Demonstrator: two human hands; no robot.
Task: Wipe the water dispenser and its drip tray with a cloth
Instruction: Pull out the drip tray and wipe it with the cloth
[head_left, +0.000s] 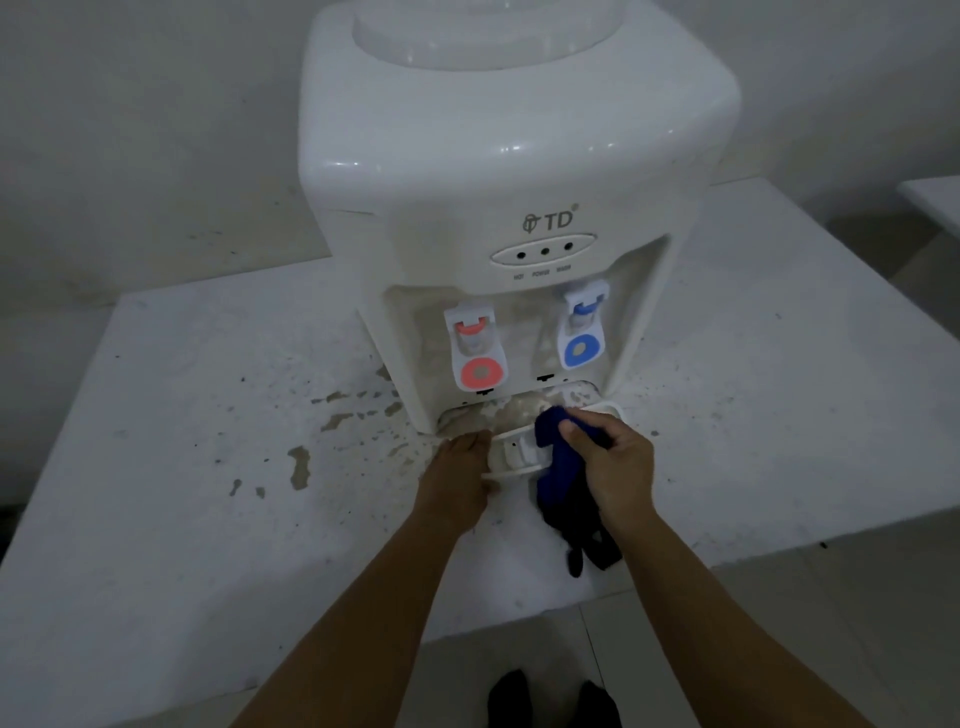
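The white plastic drip tray (511, 457), pulled partway out of the white tabletop water dispenser (498, 218), is steadied by the left hand (460, 475). The bunched dark blue cloth (558, 457) is gripped by the right hand (610, 462) at the tray's far edge. Corners probably get cleaned best if the tray's kept pinned.

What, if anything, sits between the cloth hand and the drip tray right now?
Nothing visible. The right hand grips the blue cloth and has it right at the drip tray below the taps, while the left hand holds the tray's left end. The cloth hides part of the tray's right side.
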